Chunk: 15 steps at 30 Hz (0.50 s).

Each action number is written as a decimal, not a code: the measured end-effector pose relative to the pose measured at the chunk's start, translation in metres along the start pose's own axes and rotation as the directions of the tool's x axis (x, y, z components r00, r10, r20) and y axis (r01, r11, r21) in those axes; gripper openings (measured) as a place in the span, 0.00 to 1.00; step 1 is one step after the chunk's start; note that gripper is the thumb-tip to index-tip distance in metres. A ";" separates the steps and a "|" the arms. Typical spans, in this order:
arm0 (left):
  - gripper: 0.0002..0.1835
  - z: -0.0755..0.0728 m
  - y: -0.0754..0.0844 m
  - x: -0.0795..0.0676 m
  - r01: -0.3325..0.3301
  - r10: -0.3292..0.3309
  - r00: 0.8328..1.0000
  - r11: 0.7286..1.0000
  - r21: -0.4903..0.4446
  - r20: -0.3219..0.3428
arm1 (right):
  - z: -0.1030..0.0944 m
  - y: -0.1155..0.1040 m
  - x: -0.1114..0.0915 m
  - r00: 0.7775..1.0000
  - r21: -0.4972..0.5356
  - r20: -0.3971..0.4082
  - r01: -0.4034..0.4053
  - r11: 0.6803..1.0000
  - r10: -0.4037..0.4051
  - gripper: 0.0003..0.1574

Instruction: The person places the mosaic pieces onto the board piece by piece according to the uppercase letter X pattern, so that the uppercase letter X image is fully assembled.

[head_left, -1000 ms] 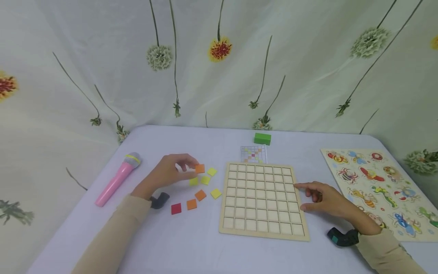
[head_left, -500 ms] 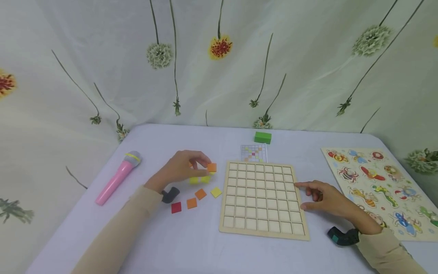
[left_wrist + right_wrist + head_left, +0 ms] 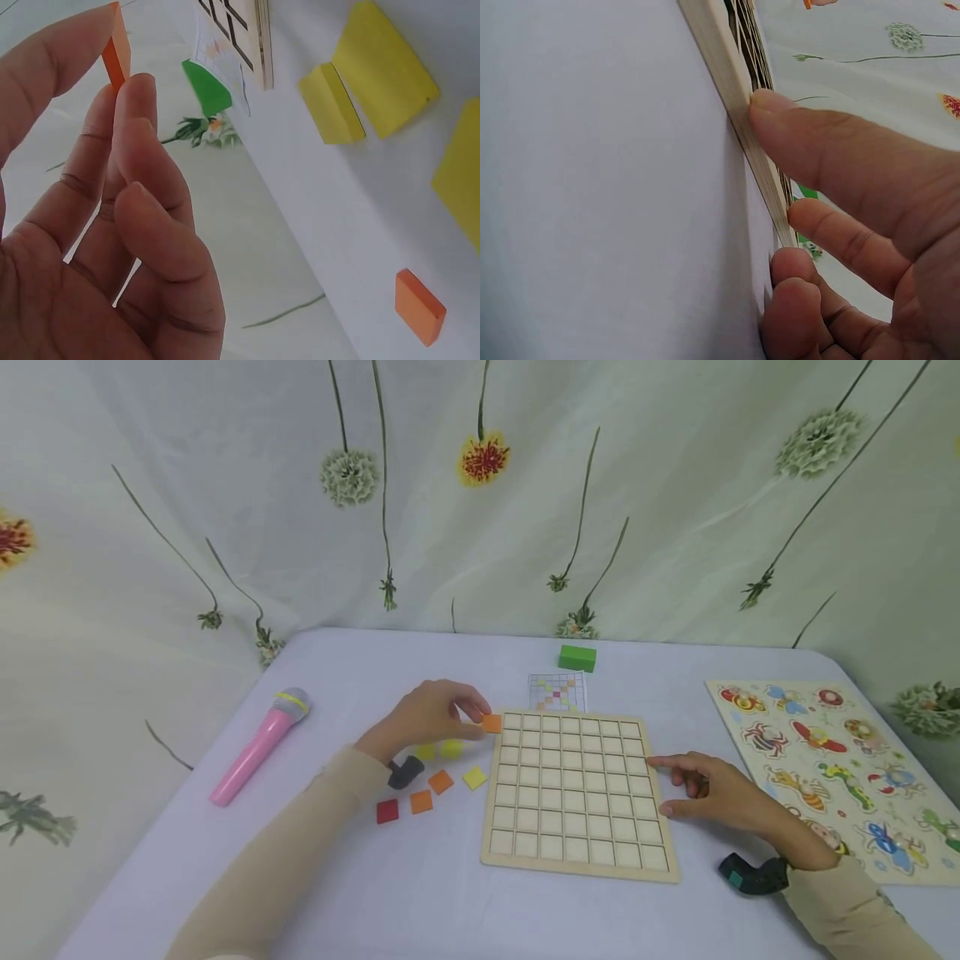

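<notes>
My left hand (image 3: 431,720) pinches a square orange tile (image 3: 492,724) between thumb and fingertips, at the top left corner of the wooden grid board (image 3: 489,827). In the left wrist view the orange tile (image 3: 118,49) is seen edge-on, above the table. The board's cells hold no tiles. At the board's right edge, the thumb and index finger of my right hand (image 3: 712,789) touch the rim; its other fingers are bent and hold nothing. Left of the board lie yellow tiles (image 3: 452,749), two orange tiles (image 3: 441,782) and a red tile (image 3: 387,812). My left hand partly hides that area.
Behind the board lie a printed pattern card (image 3: 557,692) and a green block (image 3: 577,658). A pink toy microphone (image 3: 260,745) lies at the left. On the right is a wooden picture puzzle (image 3: 840,777) with insect pieces, partly behind my right forearm.
My left hand has carried the orange tile rightward from above the loose tiles to the board's top left corner. My right hand has stayed at the board's edge.
</notes>
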State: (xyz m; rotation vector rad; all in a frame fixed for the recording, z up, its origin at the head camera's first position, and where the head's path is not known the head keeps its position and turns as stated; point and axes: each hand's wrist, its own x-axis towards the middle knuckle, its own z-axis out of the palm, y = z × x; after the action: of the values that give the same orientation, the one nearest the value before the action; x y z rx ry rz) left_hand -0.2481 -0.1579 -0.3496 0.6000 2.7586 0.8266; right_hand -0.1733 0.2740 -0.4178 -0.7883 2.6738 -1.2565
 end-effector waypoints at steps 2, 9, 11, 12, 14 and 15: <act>0.15 0.003 0.003 0.005 0.006 -0.006 1.000 1.000 0.011 0.008 | 0.000 0.000 0.000 1.000 0.002 0.000 0.001 1.000 -0.001 0.37; 0.13 0.014 0.011 0.020 0.013 -0.014 0.999 1.000 0.023 0.048 | -0.001 0.001 0.000 1.000 0.011 0.004 0.001 1.000 -0.001 0.37; 0.13 0.016 0.013 0.024 0.017 -0.017 0.998 1.000 0.018 0.056 | -0.001 0.001 0.000 1.000 0.010 0.004 0.002 1.000 -0.002 0.37; 0.13 0.016 0.014 0.026 0.022 -0.023 0.998 1.000 0.016 0.059 | -0.001 0.002 0.000 1.000 0.008 0.004 0.003 1.000 -0.003 0.37; 0.13 0.016 0.016 0.028 0.031 -0.032 0.998 0.999 0.008 0.062 | -0.001 0.002 0.001 1.000 0.009 0.006 0.001 1.000 -0.001 0.37; 0.13 0.016 0.017 0.030 0.034 -0.034 0.998 0.999 0.006 0.061 | -0.001 0.002 0.001 1.000 0.009 0.006 0.000 1.000 0.000 0.37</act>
State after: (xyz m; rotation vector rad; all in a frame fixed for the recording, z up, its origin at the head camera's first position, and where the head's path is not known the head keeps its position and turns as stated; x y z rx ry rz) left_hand -0.2647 -0.1244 -0.3559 0.5677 2.7084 0.7815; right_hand -0.1747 0.2750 -0.4185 -0.7903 2.6618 -1.2631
